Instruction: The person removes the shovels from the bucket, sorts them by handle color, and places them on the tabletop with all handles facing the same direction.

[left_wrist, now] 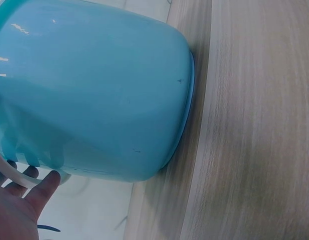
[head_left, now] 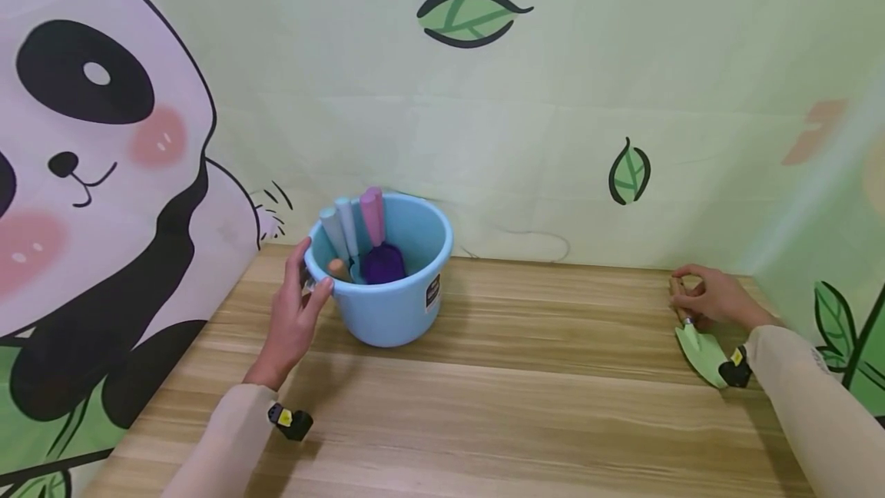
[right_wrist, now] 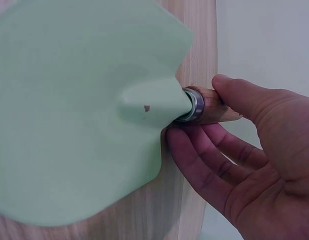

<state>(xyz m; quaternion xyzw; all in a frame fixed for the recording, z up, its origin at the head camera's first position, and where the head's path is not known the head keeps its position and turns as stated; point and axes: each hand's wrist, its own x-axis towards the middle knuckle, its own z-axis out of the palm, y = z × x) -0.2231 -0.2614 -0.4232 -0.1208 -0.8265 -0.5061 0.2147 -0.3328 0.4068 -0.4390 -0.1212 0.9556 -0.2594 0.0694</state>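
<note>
The bucket (head_left: 390, 317) is light blue, the scoop (head_left: 383, 264) purple, the tool handles (head_left: 347, 227) pale blue, pink and brown. The trowel blade (right_wrist: 79, 120) is pale green, its grip (right_wrist: 217, 107) brown. Brown grain streaks the tabletop (head_left: 525, 421); black-edged green leaves (head_left: 470, 18) dot the pale green backdrop (head_left: 332, 60).

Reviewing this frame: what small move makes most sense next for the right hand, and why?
Probably carry the green trowel leftward to the blue bucket. The right hand pinches its wooden handle, the left hand holds the bucket at its side, and other handled tools stand inside, so it likely belongs with them.
</note>
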